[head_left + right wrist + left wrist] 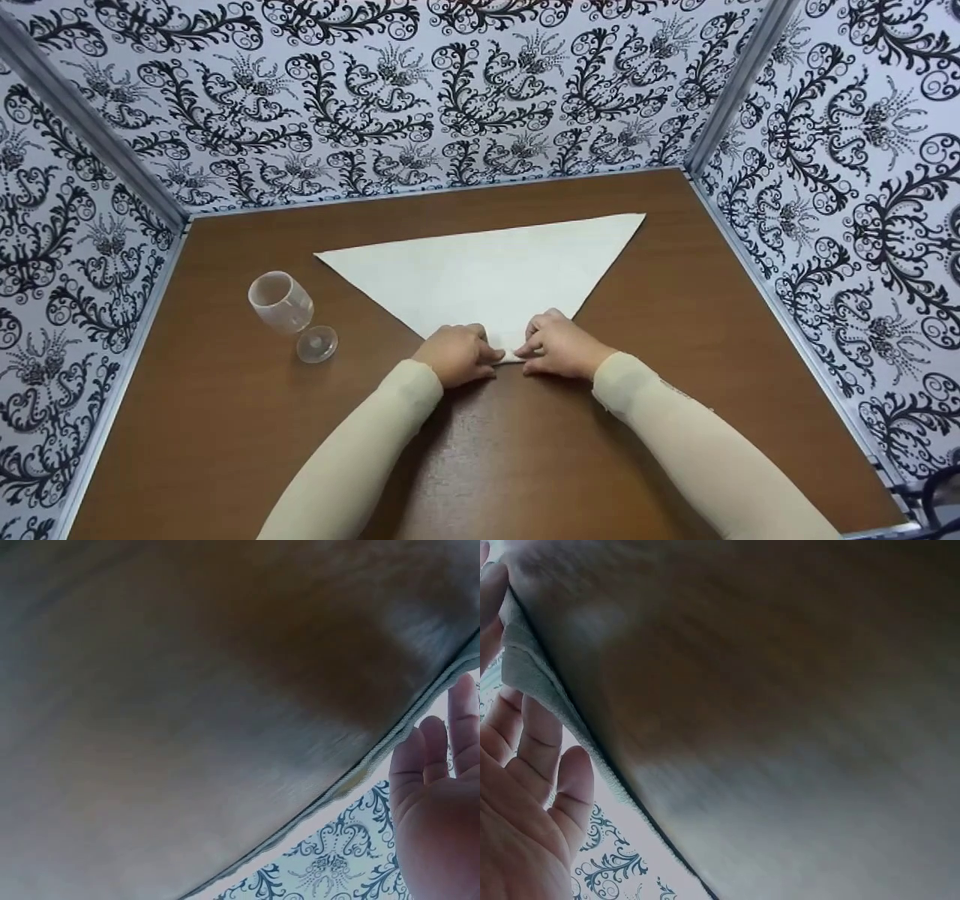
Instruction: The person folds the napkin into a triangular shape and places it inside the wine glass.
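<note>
A cream cloth napkin [487, 277] lies on the table with its long edge at the back and its sides narrowing toward me. Its near end is folded over into a short straight edge. At the left of that edge my left hand [456, 355] pinches the cloth. My right hand [562, 346] pinches it at the right, a small gap from the left one. In the left wrist view, the folded cloth [536, 675] runs between the thumb side and the other fingers. The right wrist view shows the cloth edge [360, 769] beside bent fingers.
A clear stemmed glass [283, 304] stands upright on the brown table [720, 337], left of the napkin. Patterned panels [465, 90] in black and white enclose the table at the back and both sides. A dark cable-like object [934, 495] shows at the lower right corner.
</note>
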The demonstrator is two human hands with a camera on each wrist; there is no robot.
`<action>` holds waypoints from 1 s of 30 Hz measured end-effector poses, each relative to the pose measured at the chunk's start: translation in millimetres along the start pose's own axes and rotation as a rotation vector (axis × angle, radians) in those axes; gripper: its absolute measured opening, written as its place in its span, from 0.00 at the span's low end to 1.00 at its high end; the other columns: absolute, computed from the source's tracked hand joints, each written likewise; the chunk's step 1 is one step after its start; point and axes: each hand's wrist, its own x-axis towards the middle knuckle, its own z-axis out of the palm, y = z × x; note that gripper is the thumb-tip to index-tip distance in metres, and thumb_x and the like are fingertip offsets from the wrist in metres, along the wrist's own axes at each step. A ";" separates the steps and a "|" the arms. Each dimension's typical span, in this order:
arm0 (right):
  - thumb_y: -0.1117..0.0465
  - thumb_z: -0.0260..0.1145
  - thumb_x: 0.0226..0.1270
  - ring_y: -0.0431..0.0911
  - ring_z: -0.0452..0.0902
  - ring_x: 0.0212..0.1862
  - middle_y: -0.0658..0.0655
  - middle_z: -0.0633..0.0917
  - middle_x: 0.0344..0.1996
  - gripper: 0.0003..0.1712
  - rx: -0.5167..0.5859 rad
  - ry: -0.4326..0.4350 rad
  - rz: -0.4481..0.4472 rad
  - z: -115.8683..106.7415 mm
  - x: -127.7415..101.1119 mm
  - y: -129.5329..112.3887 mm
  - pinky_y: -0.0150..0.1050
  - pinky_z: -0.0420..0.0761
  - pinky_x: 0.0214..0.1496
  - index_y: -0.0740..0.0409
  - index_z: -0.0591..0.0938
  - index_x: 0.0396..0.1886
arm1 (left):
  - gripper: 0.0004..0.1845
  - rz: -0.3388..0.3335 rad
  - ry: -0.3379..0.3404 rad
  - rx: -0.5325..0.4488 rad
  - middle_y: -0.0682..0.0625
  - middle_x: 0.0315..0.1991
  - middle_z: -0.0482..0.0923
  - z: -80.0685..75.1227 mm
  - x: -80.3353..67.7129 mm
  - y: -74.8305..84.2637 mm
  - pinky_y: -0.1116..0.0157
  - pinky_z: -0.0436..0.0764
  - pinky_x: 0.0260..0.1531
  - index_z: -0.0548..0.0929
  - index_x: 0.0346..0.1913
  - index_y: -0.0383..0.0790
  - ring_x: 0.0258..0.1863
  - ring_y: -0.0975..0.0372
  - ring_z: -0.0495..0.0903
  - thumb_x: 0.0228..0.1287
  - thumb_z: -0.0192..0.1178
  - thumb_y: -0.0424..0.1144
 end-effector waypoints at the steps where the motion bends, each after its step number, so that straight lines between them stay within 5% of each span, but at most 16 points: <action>1: 0.51 0.81 0.61 0.46 0.69 0.49 0.49 0.81 0.41 0.17 0.001 0.001 0.010 0.6 0.4 0.3 0.43 0.73 0.53 0.47 0.94 0.50 | 0.20 -0.005 0.002 -0.003 0.55 0.42 0.83 0.2 0.4 -0.4 0.60 0.83 0.38 0.89 0.60 0.60 0.33 0.60 0.82 0.67 0.71 0.55; 14: 0.58 0.71 0.73 0.51 0.80 0.47 0.53 0.89 0.41 0.09 -0.128 0.026 -0.015 5.6 5.0 -6.0 0.47 0.81 0.54 0.55 0.93 0.45 | 0.11 -0.022 0.058 0.035 0.53 0.40 0.87 1.3 3.1 -0.1 0.56 0.86 0.46 0.93 0.51 0.55 0.41 0.56 0.87 0.78 0.62 0.49; 18: 0.59 0.68 0.75 0.52 0.81 0.44 0.54 0.90 0.40 0.09 -0.115 0.036 -0.007 5.9 7.3 -6.7 0.49 0.80 0.53 0.57 0.92 0.41 | 0.09 -0.097 0.051 -0.055 0.52 0.43 0.89 -0.3 4.2 -0.3 0.55 0.85 0.50 0.91 0.47 0.51 0.44 0.56 0.88 0.78 0.61 0.48; 23: 0.62 0.65 0.77 0.49 0.83 0.42 0.53 0.90 0.36 0.10 -0.007 0.023 0.126 4.8 11.2 -8.1 0.49 0.82 0.52 0.56 0.90 0.37 | 0.07 -0.229 0.041 -0.207 0.52 0.42 0.90 -4.8 4.9 1.1 0.54 0.85 0.49 0.89 0.44 0.50 0.43 0.56 0.87 0.77 0.63 0.46; 30: 0.62 0.65 0.76 0.50 0.84 0.40 0.53 0.89 0.34 0.09 0.017 0.027 0.253 3.1 17.1 -12.5 0.50 0.84 0.50 0.55 0.87 0.35 | 0.07 -0.332 0.006 -0.224 0.53 0.39 0.87 -8.7 9.4 5.7 0.53 0.84 0.48 0.88 0.39 0.49 0.40 0.58 0.84 0.77 0.63 0.43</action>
